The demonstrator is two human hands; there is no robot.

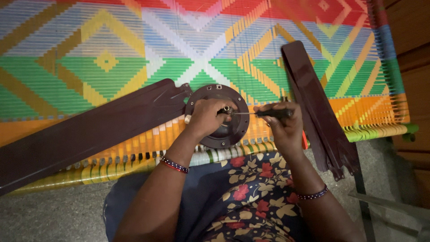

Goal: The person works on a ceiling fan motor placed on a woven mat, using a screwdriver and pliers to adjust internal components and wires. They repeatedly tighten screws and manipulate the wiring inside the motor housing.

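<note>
**Ceiling-fan hub plate held steady while a screwdriver works at its centre**

Ceiling-fan hub plate (222, 117), a dark round metal disc with small holes near its rim, lies flat on the front edge of a woven cot (103, 58) strung in bright green, yellow, blue, red and white bands. One long dark brown fan blade (85, 130) runs off to the left from the disc and appears joined to it. A second blade (316, 103) lies just to the right, angled toward the viewer; whether it touches the disc cannot be told.

The left hand (205, 117) rests on the disc, fingers curled and pressed around a small metal fitting (225, 110) at the middle. The right hand (283, 125) is closed around the black handle of a screwdriver (262, 113), whose thin shaft points left to that fitting.

Beaded bracelets sit on both wrists. A floral-print garment (251, 197) covers the lap below, over a grey floor (49, 215).

The disc looks rigid and fairly heavy for its size, with a smooth painted surface that could slip, so the rim or central boss seems the surest place to grip. The blade looks stiff but thin and long; lifted by its tip it would likely lever hard on the joint, so supporting it near the hub seems wiser.
</note>
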